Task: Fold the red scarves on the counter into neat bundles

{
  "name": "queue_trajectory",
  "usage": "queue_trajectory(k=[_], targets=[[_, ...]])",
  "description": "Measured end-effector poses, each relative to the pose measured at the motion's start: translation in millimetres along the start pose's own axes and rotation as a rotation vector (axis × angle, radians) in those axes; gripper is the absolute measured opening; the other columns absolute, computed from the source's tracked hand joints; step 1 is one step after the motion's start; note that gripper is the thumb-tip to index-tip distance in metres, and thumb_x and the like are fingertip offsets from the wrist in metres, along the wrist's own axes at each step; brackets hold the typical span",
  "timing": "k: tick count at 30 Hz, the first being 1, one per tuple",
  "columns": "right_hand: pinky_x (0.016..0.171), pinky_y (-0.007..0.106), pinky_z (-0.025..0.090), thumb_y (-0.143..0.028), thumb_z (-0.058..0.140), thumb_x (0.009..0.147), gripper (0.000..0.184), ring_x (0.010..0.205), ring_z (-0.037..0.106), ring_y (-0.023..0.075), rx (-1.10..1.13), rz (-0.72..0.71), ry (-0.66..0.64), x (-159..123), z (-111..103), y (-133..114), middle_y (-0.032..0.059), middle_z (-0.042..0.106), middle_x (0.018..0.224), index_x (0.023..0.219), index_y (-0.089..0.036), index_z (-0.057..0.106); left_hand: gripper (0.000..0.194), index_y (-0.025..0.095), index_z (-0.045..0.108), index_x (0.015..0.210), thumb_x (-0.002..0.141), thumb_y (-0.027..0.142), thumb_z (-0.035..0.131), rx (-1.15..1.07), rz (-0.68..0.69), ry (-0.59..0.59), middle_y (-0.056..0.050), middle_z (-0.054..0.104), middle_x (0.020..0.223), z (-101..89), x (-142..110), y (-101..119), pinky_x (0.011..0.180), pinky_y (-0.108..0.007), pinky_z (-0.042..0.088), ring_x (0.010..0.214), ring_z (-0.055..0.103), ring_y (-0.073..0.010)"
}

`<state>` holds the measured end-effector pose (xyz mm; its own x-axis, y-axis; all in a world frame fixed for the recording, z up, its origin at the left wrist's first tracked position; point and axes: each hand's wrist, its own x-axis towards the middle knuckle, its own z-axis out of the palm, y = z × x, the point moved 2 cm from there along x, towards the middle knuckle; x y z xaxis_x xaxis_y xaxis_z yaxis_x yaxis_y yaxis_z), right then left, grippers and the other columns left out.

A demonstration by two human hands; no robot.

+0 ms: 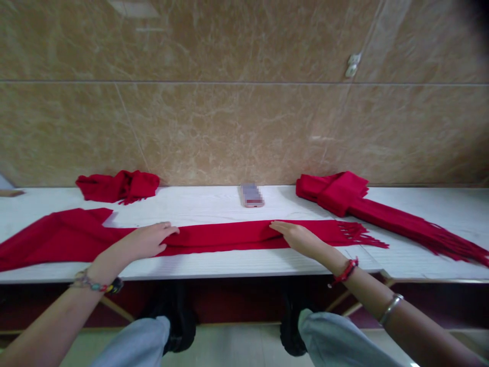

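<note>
A long red scarf (225, 237) lies lengthwise along the white bench top, its right part a narrow strip ending in fringe. Its left part spreads wider and runs out of view at the left edge. My left hand (148, 240) rests on the scarf left of the middle, fingers loosely extended and apart from the thumb. Farther right, my right hand (296, 237) lies on the same strip with its fingers stretched out flat. Neither hand visibly grips the cloth. Some fabric under both palms is hidden.
Against the marbled wall (229, 132) lies a bunched red scarf (118, 187) at left. A folded red scarf (336, 193) at right trails its fringe toward the bench's right side. A phone (252, 195) lies between them. The front edge of the white bench (237, 267) is above my feet.
</note>
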<state>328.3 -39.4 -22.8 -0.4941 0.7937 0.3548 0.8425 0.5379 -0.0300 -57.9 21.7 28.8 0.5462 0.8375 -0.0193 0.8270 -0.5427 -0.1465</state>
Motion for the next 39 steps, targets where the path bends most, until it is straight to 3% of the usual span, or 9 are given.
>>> queue_trajectory(k=[3,7,11,17,24,28,31,35,39], targets=[[0.094,0.035,0.044,0.002,0.033,0.076,0.05,0.109,0.053,0.0193,0.04,-0.041,-0.002,0.5,-4.1,1.4,0.0086,0.057,0.119,0.117,-0.015,0.055,0.055,0.022,0.049,0.124,0.071,0.006,0.047,0.015,0.138,-0.045,-0.008,0.049,0.128,-4.3,18.3,44.1,0.097,-0.03,0.037,0.114,0.049,-0.0198],[0.094,0.035,0.044,-0.002,0.032,0.081,0.047,0.109,0.054,0.0177,0.1,-0.042,0.041,-4.7,-14.3,7.3,0.0076,0.057,0.12,0.121,-0.018,0.052,0.063,0.028,0.04,0.13,0.075,-0.003,0.034,-0.116,0.32,0.057,0.0,0.032,0.141,0.9,36.1,84.0,0.106,-0.03,0.023,0.127,0.031,-0.0144],[0.096,0.036,0.043,-0.003,0.033,0.082,0.048,0.112,0.051,0.0177,0.148,-0.069,0.029,-18.2,-19.5,12.6,0.0067,0.054,0.123,0.126,-0.02,0.047,0.078,0.032,0.035,0.133,0.067,-0.01,0.028,-0.256,0.372,-0.068,0.007,0.03,0.141,8.2,37.3,88.3,0.107,-0.029,0.021,0.131,0.022,-0.0104],[0.101,0.038,0.036,-0.003,0.03,0.083,0.049,0.12,0.043,0.0168,0.19,-0.094,-0.134,-32.8,-9.7,12.5,0.0061,0.05,0.128,0.124,-0.019,0.05,0.081,0.033,0.034,0.133,0.065,-0.01,0.028,-0.282,0.394,-0.188,0.006,0.03,0.14,8.9,26.9,89.9,0.106,-0.034,0.021,0.131,0.021,-0.0128],[0.104,0.04,0.032,0.001,0.025,0.079,0.055,0.125,0.036,0.016,0.235,-0.111,-0.078,-36.6,-9.8,16.3,0.0063,0.047,0.13,0.126,-0.017,0.047,0.091,0.036,0.034,0.133,0.054,-0.009,0.028,-0.242,0.486,-0.152,0.012,0.032,0.139,-6.8,24.1,84.4,0.105,-0.031,0.027,0.13,0.024,-0.0129],[0.104,0.038,0.032,-0.001,0.027,0.081,0.052,0.124,0.037,0.0153,0.235,-0.15,-0.122,-40.1,-6.3,16.4,0.0054,0.05,0.129,0.124,-0.018,0.05,0.09,0.039,0.032,0.132,0.058,-0.011,0.028,-0.253,0.438,-0.23,0.011,0.026,0.142,2.1,23.0,80.4,0.104,-0.031,0.027,0.13,0.024,-0.0134],[0.105,0.039,0.03,-0.004,0.028,0.083,0.048,0.124,0.037,0.0156,0.237,-0.15,-0.139,-41.6,-2.8,17.1,0.0057,0.048,0.13,0.124,-0.019,0.05,0.076,0.035,0.035,0.132,0.069,-0.007,0.031,-0.291,0.375,-0.272,0.006,0.023,0.143,3.9,23.5,81.3,0.104,-0.03,0.026,0.13,0.024,-0.0146],[0.106,0.043,0.025,-0.006,0.03,0.085,0.047,0.127,0.032,0.0169,0.254,-0.161,-0.165,-38.5,-0.6,15.3,0.0059,0.045,0.132,0.127,-0.02,0.046,0.042,0.026,0.047,0.125,0.089,0.013,0.03,-0.276,0.374,-0.188,0.0,0.027,0.143,-7.9,34.9,105.0,0.106,-0.029,0.021,0.131,0.022,-0.0149],[0.105,0.045,0.022,-0.012,0.032,0.087,0.046,0.129,0.027,0.0184,0.267,-0.167,-0.202,-29.0,-2.1,7.6,0.0063,0.04,0.137,0.131,-0.022,0.04,0.043,0.022,0.033,0.135,0.094,0.034,0.031,-0.259,0.396,-0.03,-0.004,0.017,0.146,-10.7,55.7,149.4,0.107,-0.032,0.015,0.134,0.012,-0.016]])
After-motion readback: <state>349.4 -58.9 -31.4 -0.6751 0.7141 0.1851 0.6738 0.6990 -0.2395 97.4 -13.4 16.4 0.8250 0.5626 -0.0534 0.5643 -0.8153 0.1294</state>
